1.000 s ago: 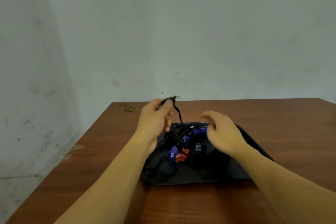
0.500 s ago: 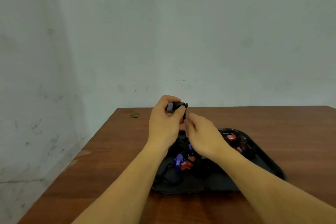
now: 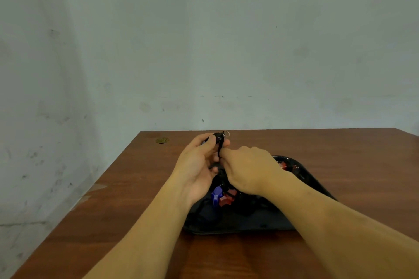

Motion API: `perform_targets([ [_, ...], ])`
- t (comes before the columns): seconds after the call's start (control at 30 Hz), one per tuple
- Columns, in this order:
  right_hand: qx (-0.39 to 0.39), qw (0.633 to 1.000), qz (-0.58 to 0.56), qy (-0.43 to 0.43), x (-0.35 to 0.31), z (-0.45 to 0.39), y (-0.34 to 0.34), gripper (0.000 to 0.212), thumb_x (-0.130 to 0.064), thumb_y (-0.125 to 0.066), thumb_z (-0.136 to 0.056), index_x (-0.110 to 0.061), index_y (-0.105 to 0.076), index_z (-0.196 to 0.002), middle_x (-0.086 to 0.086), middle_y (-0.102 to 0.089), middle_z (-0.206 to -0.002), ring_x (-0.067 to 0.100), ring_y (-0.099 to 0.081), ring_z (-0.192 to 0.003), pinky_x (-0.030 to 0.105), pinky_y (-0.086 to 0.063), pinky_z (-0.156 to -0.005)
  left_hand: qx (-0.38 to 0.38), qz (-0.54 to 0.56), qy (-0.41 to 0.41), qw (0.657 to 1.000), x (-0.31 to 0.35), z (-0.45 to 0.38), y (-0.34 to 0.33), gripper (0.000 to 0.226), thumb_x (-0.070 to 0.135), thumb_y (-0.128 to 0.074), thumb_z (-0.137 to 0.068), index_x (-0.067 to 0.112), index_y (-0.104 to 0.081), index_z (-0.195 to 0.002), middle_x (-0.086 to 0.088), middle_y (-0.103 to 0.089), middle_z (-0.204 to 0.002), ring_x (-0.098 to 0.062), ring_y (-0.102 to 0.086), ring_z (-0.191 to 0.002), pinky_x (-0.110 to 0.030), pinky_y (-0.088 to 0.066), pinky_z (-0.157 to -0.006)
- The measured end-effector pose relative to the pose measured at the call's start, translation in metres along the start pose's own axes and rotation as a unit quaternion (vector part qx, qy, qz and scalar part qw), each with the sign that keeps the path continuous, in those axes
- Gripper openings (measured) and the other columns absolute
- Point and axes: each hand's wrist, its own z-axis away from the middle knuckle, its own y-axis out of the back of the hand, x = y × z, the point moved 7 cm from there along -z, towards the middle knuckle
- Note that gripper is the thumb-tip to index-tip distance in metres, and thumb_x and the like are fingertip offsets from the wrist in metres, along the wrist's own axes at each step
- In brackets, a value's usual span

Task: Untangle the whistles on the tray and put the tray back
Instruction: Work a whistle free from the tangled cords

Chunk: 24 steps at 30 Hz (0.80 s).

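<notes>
In the head view both forearms reach forward from the bottom edge and meet above the far left part of the black tray, which lies flat on the brown wooden table.

The left hand is raised above the tray's far left corner, palm turned toward the right, fingers curled. Its thumb and fingertips pinch a black whistle held at the top of the hand; a small metal ring sticks out of the whistle on the side away from the hand. A black cord drops from the whistle between the two hands toward the tray.

The right hand sits just beside the left, back of the hand up, wrist over the tray's middle. Its fingers are curled and its forefinger and thumb close on the cord just below the whistle, touching the left hand's fingertips.

Inside the tray, under the hands, lies a dark tangle of cords with a blue whistle and a red whistle side by side near the left wrist. More red whistles lie at the tray's far side, beyond the right hand. A small brass-coloured object rests on the table well left of the tray, near the far edge.
</notes>
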Motion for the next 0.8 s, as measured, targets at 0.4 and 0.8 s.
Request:
perform_targets([
  [0.4,0.03,0.986,-0.162,0.038,0.011,0.0,0.022,0.017,-0.041,-0.06,-0.093,-0.028,-0.067,-0.086,-0.01,-0.065,-0.079,0.011,-0.059,-0.074,0.031,-0.046,-0.066,0.007,0.003,-0.04,0.999,-0.008,0.001,0.011,0.02,-0.005,-0.058,-0.093,-0.002,-0.066,-0.112,-0.023,-0.072,-0.101,-0.027,-0.069,-0.083,-0.035,-0.06,-0.077],
  [0.8,0.083,0.911,-0.403,0.006,0.041,0.008,0.045,0.017,-0.037,-0.079,-0.084,-0.022,-0.073,-0.079,-0.001,-0.073,-0.077,0.013,-0.068,-0.071,0.03,-0.056,-0.074,-0.158,-0.001,0.023,0.987,-0.016,0.02,-0.017,0.038,-0.005,-0.062,-0.088,-0.007,-0.06,-0.125,-0.021,-0.052,-0.095,-0.014,-0.049,-0.061,-0.025,-0.05,-0.057],
])
